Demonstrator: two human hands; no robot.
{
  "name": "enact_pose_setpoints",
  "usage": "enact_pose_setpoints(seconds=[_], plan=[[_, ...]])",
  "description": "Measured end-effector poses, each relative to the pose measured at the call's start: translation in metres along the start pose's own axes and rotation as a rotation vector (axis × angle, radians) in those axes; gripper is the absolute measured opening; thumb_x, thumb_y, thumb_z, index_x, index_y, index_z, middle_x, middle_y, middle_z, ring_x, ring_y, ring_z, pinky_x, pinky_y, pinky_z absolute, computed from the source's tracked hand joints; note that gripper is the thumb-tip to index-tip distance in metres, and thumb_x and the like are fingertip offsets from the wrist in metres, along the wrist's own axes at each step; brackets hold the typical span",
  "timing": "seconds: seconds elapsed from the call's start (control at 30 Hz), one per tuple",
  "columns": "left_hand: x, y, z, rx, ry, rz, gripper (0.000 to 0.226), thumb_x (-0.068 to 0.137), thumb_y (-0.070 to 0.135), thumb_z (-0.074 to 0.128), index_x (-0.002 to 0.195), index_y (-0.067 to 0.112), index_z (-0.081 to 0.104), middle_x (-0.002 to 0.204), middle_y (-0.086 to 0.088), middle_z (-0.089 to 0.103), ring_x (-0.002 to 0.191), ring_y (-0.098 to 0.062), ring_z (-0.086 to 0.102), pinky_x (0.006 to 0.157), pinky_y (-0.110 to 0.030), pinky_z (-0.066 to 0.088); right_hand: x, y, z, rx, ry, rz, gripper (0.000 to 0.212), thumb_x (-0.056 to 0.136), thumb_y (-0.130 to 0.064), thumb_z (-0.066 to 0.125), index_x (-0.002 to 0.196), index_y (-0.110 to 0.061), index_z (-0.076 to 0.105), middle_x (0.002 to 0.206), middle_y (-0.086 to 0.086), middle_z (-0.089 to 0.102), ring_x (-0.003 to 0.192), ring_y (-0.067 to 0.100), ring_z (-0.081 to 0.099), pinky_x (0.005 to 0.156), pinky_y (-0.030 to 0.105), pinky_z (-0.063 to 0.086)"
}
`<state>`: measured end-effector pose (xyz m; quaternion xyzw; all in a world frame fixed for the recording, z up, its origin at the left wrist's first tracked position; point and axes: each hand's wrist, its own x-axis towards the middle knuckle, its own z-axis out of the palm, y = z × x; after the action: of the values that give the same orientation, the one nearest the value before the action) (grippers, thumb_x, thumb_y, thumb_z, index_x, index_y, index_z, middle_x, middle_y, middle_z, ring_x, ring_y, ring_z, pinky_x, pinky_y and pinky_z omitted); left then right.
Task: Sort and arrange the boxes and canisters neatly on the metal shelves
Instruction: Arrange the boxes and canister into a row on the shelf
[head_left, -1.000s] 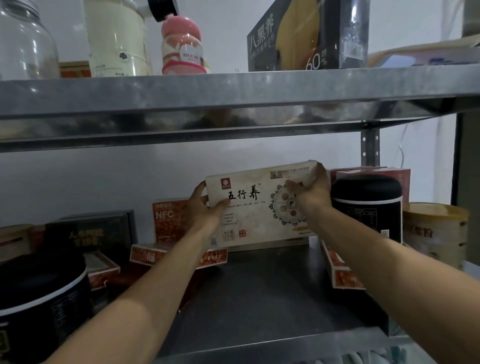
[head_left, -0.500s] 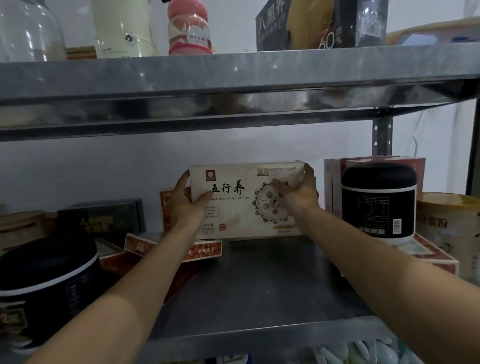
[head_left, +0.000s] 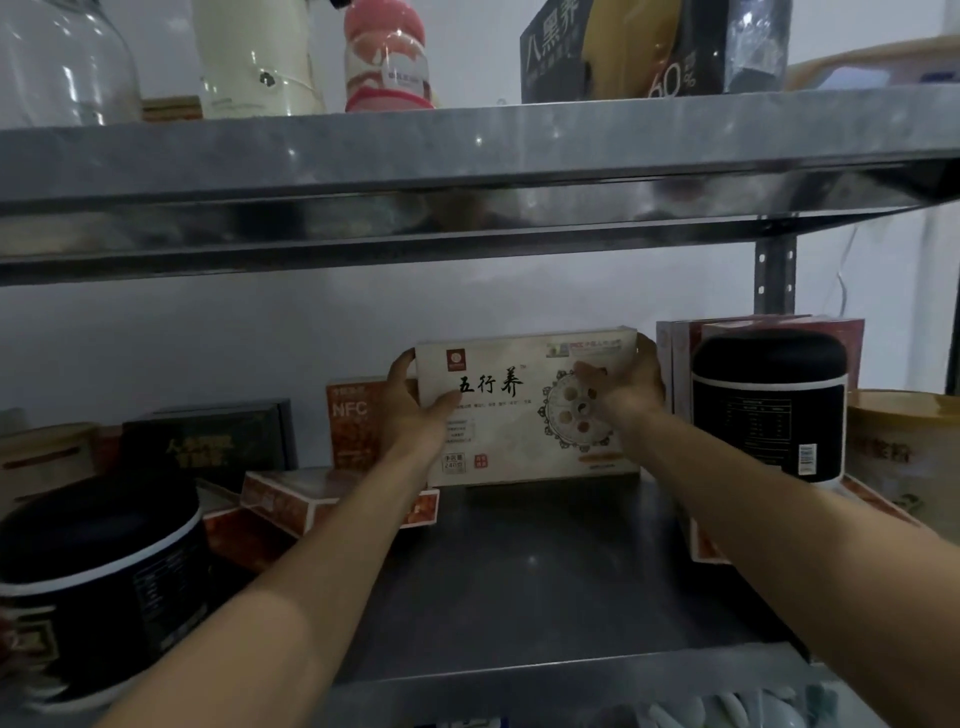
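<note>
White box (head_left: 524, 415) is gripped at both ends by left hand (head_left: 415, 415) and right hand (head_left: 626, 389), fingers (head_left: 401, 370) curled round its edges, likely to be stood upright at the shelf (head_left: 545, 571) back.

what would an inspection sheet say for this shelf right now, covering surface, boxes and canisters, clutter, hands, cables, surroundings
surface: lower shelf bare in the middle; upper shelf loaded
job's things: white box upright at the back; black right canister and black left canister to either side; orange box and black box stand behind on the left
clutter: flat red boxes lie askew on the left
hands: left hand grips the white box's left end, right hand its right end
cables: thin line by the post, perhaps a wire
surroundings: white wall behind; glass jar and pink bottle above
</note>
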<state>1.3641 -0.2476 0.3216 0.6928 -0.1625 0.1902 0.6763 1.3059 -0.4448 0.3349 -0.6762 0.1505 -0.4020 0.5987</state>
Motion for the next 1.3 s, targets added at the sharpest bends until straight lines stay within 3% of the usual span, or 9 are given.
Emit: enact_pose_setpoints(seconds=[0.13, 0.27, 0.33, 0.4, 0.6, 0.7, 0.9, 1.1, 1.3], plan=[[0.005, -0.010, 0.018, 0.024, -0.010, 0.012, 0.056, 0.084, 0.005, 0.072, 0.130, 0.028, 0.050, 0.107, 0.004, 0.061, 0.093, -0.015, 0.061, 0.078, -0.035, 0.057, 0.014, 0.013, -0.006, -0.078, 0.052, 0.007, 0.051, 0.087, -0.014, 0.073, 0.130, -0.016, 0.047, 0.111, 0.002, 0.063, 0.094, 0.021, 0.063, 0.043, 0.016, 0.046], [0.008, -0.023, 0.030, 0.034, 0.002, 0.009, 0.054, 0.080, 0.004, 0.075, 0.125, 0.024, 0.053, 0.115, -0.001, 0.064, 0.100, -0.020, 0.064, 0.083, -0.038, 0.057, 0.025, 0.025, -0.005, -0.124, 0.080, 0.037, 0.056, 0.074, -0.031, 0.076, 0.123, -0.019, 0.052, 0.106, 0.002, 0.068, 0.090, 0.023, 0.068, 0.064, 0.032, 0.059], [0.007, -0.031, 0.033, 0.028, -0.004, -0.016, 0.055, 0.080, 0.002, 0.075, 0.127, 0.021, 0.053, 0.118, -0.003, 0.064, 0.104, -0.022, 0.064, 0.086, -0.041, 0.057, 0.037, 0.038, -0.004, -0.100, 0.085, 0.088, 0.066, 0.060, -0.048, 0.072, 0.117, -0.021, 0.055, 0.100, 0.004, 0.071, 0.080, 0.025, 0.071, 0.067, 0.044, 0.062], [0.007, -0.038, 0.035, 0.025, -0.019, -0.040, 0.059, 0.079, 0.002, 0.075, 0.130, 0.019, 0.052, 0.121, -0.004, 0.064, 0.106, -0.023, 0.063, 0.089, -0.043, 0.055, 0.039, 0.040, -0.004, -0.063, 0.076, 0.119, 0.063, 0.063, -0.047, 0.073, 0.117, -0.018, 0.056, 0.099, 0.006, 0.071, 0.079, 0.026, 0.071, 0.068, 0.046, 0.062], [0.010, -0.045, 0.039, 0.044, -0.051, -0.033, 0.054, 0.080, 0.004, 0.076, 0.128, 0.015, 0.054, 0.120, -0.005, 0.063, 0.105, -0.024, 0.063, 0.091, -0.044, 0.055, 0.026, 0.020, -0.009, -0.109, 0.107, 0.174, 0.071, 0.086, -0.046, 0.069, 0.134, -0.009, 0.033, 0.131, 0.014, 0.053, 0.117, 0.034, 0.056, 0.096, 0.043, 0.050], [0.009, -0.048, 0.041, 0.017, -0.062, -0.008, 0.056, 0.080, 0.005, 0.076, 0.129, 0.017, 0.051, 0.119, -0.002, 0.060, 0.106, -0.022, 0.061, 0.092, -0.042, 0.054, 0.028, 0.017, -0.009, -0.150, 0.113, 0.179, 0.077, 0.088, -0.051, 0.065, 0.139, -0.008, 0.028, 0.140, 0.018, 0.047, 0.125, 0.037, 0.050, 0.101, 0.043, 0.046], [0.009, -0.058, 0.043, -0.024, -0.073, 0.010, 0.060, 0.083, 0.009, 0.074, 0.133, 0.025, 0.046, 0.122, 0.003, 0.058, 0.109, -0.019, 0.060, 0.094, -0.043, 0.054, 0.030, 0.019, -0.007, -0.153, 0.142, 0.171, 0.074, 0.086, -0.050, 0.067, 0.137, -0.009, 0.033, 0.138, 0.016, 0.050, 0.122, 0.035, 0.052, 0.101, 0.044, 0.046], [0.003, -0.062, 0.048, -0.098, -0.099, -0.003, 0.061, 0.091, 0.011, 0.065, 0.142, 0.030, 0.038, 0.118, 0.011, 0.055, 0.107, -0.012, 0.057, 0.082, -0.028, 0.050, 0.029, 0.023, -0.008, -0.102, 0.155, 0.157, 0.071, 0.087, -0.048, 0.068, 0.138, -0.011, 0.036, 0.134, 0.012, 0.053, 0.119, 0.032, 0.055, 0.097, 0.039, 0.048], [0.003, -0.068, 0.050, -0.043, -0.133, 0.039, 0.067, 0.093, 0.011, 0.062, 0.147, 0.035, 0.032, 0.122, 0.015, 0.052, 0.113, -0.010, 0.053, 0.100, -0.036, 0.047, 0.031, 0.027, -0.009, -0.113, 0.167, 0.131, 0.065, 0.087, -0.049, 0.067, 0.134, -0.013, 0.040, 0.129, 0.010, 0.057, 0.114, 0.029, 0.058, 0.098, 0.045, 0.050]])
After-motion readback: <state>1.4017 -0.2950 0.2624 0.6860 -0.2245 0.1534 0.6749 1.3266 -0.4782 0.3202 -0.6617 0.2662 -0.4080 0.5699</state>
